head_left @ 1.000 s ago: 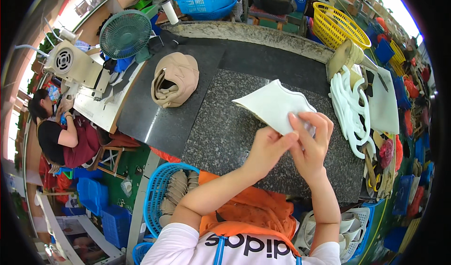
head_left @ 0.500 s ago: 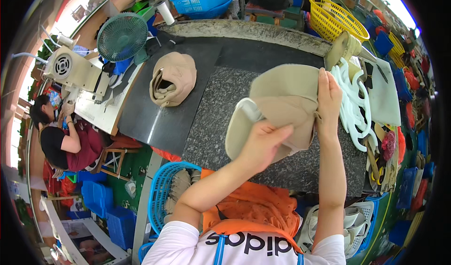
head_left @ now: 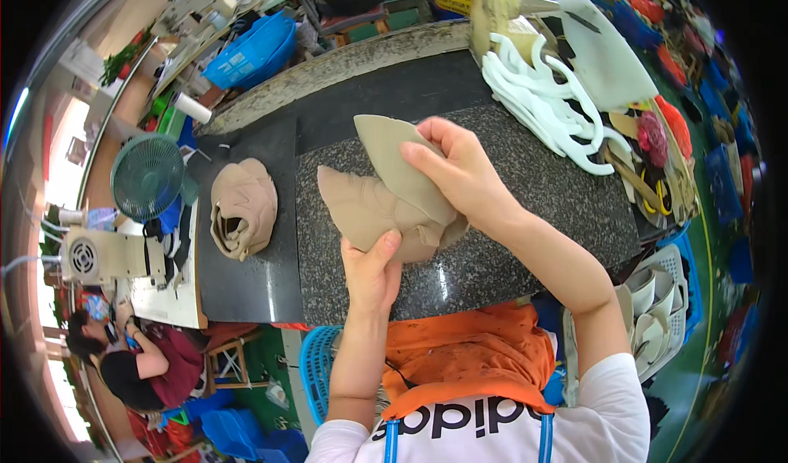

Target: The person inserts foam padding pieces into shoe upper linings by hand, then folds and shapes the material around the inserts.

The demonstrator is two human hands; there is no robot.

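Note:
Both my hands hold a beige sewn piece (head_left: 394, 208) with wide curved flaps, raised over the dark speckled slab (head_left: 525, 217). It looks like soft leather or cloth; its exact kind I cannot make out. My left hand (head_left: 371, 270) grips its near lower edge, thumb on top. At the upper right, my right hand (head_left: 455, 167) pinches the greyer flap (head_left: 394, 151) between thumb and fingers, and this flap stands away from the browner one. To the left, a bundle of similar beige pieces (head_left: 245, 208) lies on the black board (head_left: 279, 291), its opening toward me.
Pale mint curved strips (head_left: 542, 93) lie at the far right beside a metal-tipped stand (head_left: 497, 16). Scissors (head_left: 662, 196) and scraps are at the right edge. A blue basket (head_left: 316, 373) and a white basket (head_left: 677, 299) flank my lap. Left, someone sits by a sewing machine (head_left: 103, 254).
The beige piece has moved left and been turned. My right hand has shifted from its right edge onto the flap; my left hand now grips the near edge. The view has swung right.

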